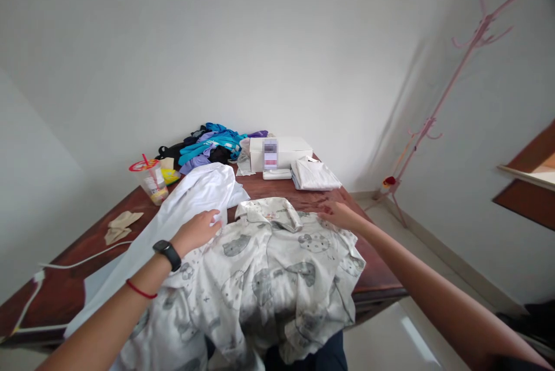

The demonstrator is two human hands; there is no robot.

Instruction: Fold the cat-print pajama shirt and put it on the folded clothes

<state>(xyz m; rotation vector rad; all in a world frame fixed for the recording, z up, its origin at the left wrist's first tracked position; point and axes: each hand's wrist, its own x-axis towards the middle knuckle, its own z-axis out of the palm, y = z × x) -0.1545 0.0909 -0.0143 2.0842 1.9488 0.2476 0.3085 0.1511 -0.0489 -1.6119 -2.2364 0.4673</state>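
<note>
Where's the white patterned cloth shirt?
In the head view, the shirt lies lower centre, over the brown table's edge, its collar between left hand and right hand.

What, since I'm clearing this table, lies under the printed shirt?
The brown table and, at the bottom, dark clothing; whatever the printed shirt covers between them cannot be seen.

The shirt [269,261] is off-white, printed with grey cartoon cats. The worktop [65,284] is reddish brown. At two o'clock, the coat rack [450,85] is pink.
</note>
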